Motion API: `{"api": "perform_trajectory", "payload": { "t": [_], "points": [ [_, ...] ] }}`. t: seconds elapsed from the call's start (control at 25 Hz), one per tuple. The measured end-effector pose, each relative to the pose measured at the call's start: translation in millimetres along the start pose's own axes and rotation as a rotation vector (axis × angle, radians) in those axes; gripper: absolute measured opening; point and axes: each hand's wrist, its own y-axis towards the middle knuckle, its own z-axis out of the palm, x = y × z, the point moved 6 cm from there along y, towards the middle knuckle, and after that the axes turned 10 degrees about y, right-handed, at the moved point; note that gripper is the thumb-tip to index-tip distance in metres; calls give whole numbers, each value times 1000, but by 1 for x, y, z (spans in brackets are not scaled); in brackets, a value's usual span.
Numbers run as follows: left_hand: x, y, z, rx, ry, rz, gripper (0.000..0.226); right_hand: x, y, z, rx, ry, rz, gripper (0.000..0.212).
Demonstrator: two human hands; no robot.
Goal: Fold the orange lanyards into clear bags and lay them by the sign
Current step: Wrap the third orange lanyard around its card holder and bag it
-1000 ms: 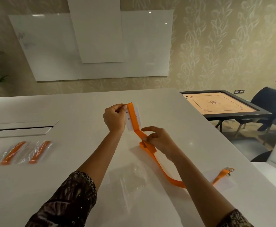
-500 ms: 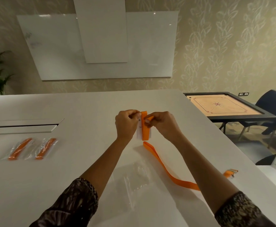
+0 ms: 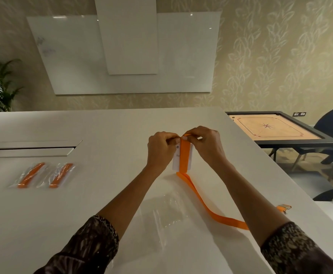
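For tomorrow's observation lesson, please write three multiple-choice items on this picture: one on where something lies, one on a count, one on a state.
1. Where do the filled bags lie?
A. left part of the table
B. on the game board
C. under the right sleeve

2. How many bags already hold an orange strap?
A. none
B. two
C. five

3. What is the state of the strap being handled?
A. fully inside a bag
B. partly wrapped on a white card, the rest trailing on the table
C. lying untouched

Answers:
1 A: the filled bags sit on the left of the table.
2 B: two lie side by side.
3 B: the left hand and right hand pinch the strap at the top of the card, and its tail runs to a metal clip.
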Motion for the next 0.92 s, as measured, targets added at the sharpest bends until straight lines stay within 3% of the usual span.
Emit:
{"api": "perform_trajectory", "payload": {
  "t": [0.2,0.28,0.36,0.48,0.6,0.92],
  "points": [
    [1,-1,1,56,-10,-14,21,-5,-1,0,-10,70,87,6],
    [5,0,3,86,-34,-47,22,-4,-3,1,-14,83,101,19],
    [8,0,2,103,-45,-68,21,1,-8,2,-8,30,18,22],
    [10,-4,2,111,-81,-54,21,9,-18,4,7,-74,-130,9],
    [14,-10,0,104,-100,-65,21,8,-25,8,25,-118,-122,12],
    [23,-28,-2,81,-29,-8,16,8,-49,23,233,-172,-37,18]
  ]
}}
